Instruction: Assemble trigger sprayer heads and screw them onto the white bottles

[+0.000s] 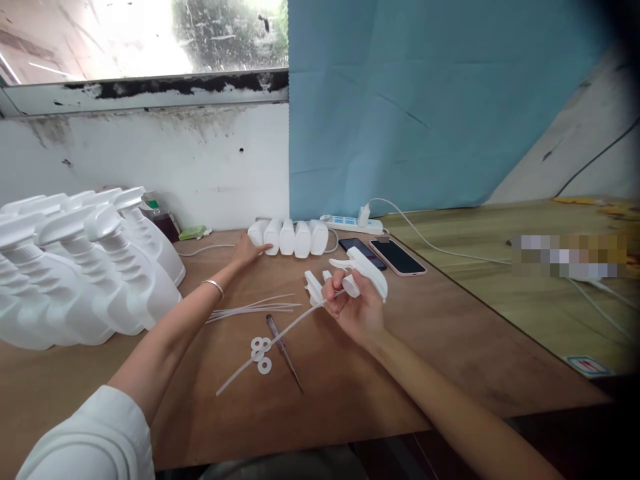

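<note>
Toward the back of the table, my left hand (249,251) is at the left end of a row of several white plastic sprayer covers (287,238). Its thumb lies across the front of the end cover, and the other fingers are partly hidden around it. My right hand (357,308) grips a white trigger sprayer head (369,270), tilted, over the middle of the table. A thin white dip tube (280,338) runs from that head down to the left. Below it lie several white ring washers (265,365) and a screwdriver (284,353).
Large white bottles (125,267) stand packed together on the left. Several loose thin tubes (255,308) lie between my arms. At the back right are a power strip (350,224) with a plugged-in charger and two phones (397,257). A white cable crosses the right-hand surface.
</note>
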